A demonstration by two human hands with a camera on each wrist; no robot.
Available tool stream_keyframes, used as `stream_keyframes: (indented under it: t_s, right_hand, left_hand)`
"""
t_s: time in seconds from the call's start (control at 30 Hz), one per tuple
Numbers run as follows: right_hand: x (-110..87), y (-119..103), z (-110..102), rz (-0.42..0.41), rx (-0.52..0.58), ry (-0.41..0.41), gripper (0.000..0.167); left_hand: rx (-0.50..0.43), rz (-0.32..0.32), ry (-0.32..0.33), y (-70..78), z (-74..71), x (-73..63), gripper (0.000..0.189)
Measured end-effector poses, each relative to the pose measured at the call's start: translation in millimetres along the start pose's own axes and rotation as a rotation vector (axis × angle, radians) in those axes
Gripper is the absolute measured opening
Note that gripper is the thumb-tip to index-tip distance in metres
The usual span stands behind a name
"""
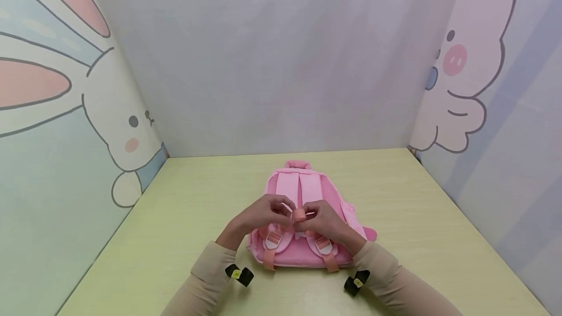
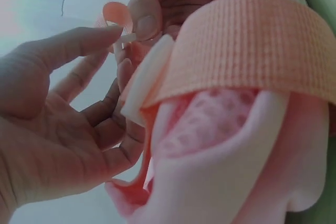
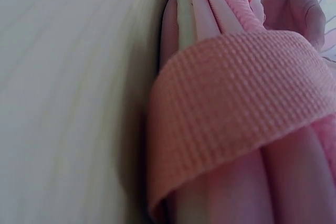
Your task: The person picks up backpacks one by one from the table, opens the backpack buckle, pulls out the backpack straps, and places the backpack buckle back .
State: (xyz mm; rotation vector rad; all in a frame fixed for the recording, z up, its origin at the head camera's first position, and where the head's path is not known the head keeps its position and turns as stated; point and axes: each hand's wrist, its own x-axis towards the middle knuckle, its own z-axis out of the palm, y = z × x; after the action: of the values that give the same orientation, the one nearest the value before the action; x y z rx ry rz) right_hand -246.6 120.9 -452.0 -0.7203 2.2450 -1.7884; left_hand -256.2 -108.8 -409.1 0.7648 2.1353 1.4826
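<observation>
A pink backpack (image 1: pixel 298 256) lies on the table with its shoulder straps facing up and its top handle at the far end. Over its middle, my left hand (image 1: pixel 266 210) and right hand (image 1: pixel 327 219) meet at a coral webbing strap (image 1: pixel 299 215) that curls into a loop. The left wrist view shows a small white plastic buckle (image 2: pixel 126 38) on this strap. Thumb and fingers of my left hand (image 2: pixel 68 124) pinch its near side. From the other side, my right hand (image 2: pixel 152 3) pinches the strap beside the buckle. Some right fingertips are hidden.
White adjuster buckles (image 1: pixel 273 240) with coral webbing sit on both lower shoulder straps. A wide coral strap (image 3: pixel 236 98) arches close to the right wrist camera. The pale wooden table (image 1: pixel 175 257) is bounded by a grey back curtain (image 1: pixel 272 62) and cartoon-printed side walls.
</observation>
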Motion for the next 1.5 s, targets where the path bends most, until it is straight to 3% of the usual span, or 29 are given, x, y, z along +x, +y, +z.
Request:
stream_keyframes:
  t_s: [0.23,0.4,0.53,0.73,1.03,1.3,1.5]
  right_hand:
    - [0.2,-3.1,-0.8,-0.040,-0.013,-0.003,0.014]
    - [0.2,-2.2,-1.6,-0.038,-0.031,-0.009,0.014]
    - [1.7,3.4,-2.7,-0.026,-0.018,-0.011,0.013]
    - [2.5,5.0,-8.6,-0.018,0.001,-0.033,0.018]
    - [3.0,8.1,-31.6,0.118,0.323,-0.151,0.021]
    - [3.2,1.0,-53.2,0.194,0.397,-0.227,0.021]
    - [2.9,-10.1,-69.5,0.131,0.449,-0.313,0.019]
  left_hand:
    - [0.045,0.055,-0.101,1.7,-2.1,-1.4,0.039]
    - [-0.009,0.013,-0.041,-0.3,1.1,0.2,0.041]
    - [0.074,-0.018,0.006,-3.6,5.6,3.4,0.039]
    - [0.110,-0.048,-0.014,-4.9,6.4,6.8,0.035]
    - [0.152,-0.019,-0.016,-8.6,2.4,10.3,0.011]
    - [0.163,-0.029,0.009,-9.0,3.0,8.2,0.012]
    - [0.185,-0.008,0.038,-10.8,0.8,7.5,0.011]
